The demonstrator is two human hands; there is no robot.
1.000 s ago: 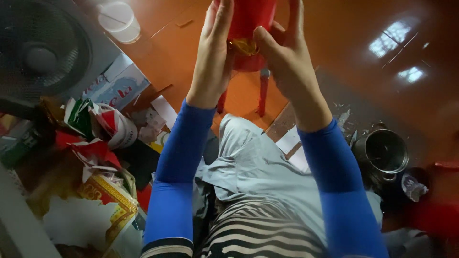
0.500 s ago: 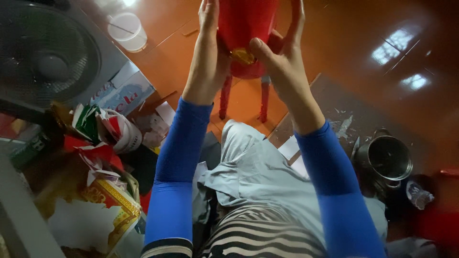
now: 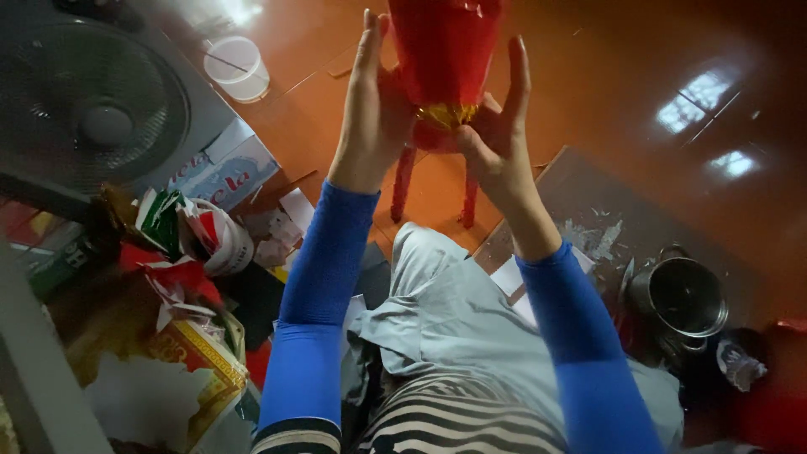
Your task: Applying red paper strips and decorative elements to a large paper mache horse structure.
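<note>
Red paper cone (image 3: 444,50), gold-tipped, clamped between left hand (image 3: 376,109) and right hand (image 3: 496,126) fingers.

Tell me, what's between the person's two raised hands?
In the head view, a red paper object with a gold band sits between the left hand and right hand, both touching it.

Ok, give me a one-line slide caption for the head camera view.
Both hands, left and right, hold up a red paper piece with gold trim above a red stool.

I see a fan (image 3: 88,118) at upper left, a white bucket (image 3: 237,67) beyond it, a metal pot (image 3: 683,296) at right, and a red stool (image 3: 433,176) on the orange floor (image 3: 605,92).
</note>
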